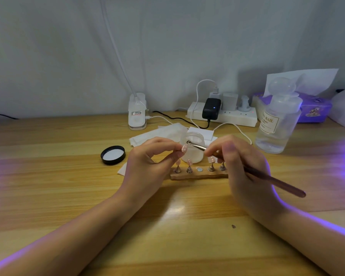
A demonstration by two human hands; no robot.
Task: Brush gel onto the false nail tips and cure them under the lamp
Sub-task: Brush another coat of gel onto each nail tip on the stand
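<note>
My left hand (149,158) pinches a pink false nail tip (184,148) between thumb and fingers, lifted above the wooden holder strip (199,174). My right hand (241,160) grips a brown-handled gel brush (275,181); its metal ferrule (196,146) reaches left and the bristle end touches the held tip. Several other pink tips stand on metal cone stands on the strip, and one round magnet spot (199,169) is bare. An open frosted gel jar (192,148) stands just behind the hands.
The jar's black lid (113,155) lies to the left. White wipes (157,134) lie behind the jar. A clip lamp base (137,112), a power strip (223,114) with cables, a clear liquid bottle (277,124) and a purple tissue box (315,108) line the back. Violet light falls from the right edge.
</note>
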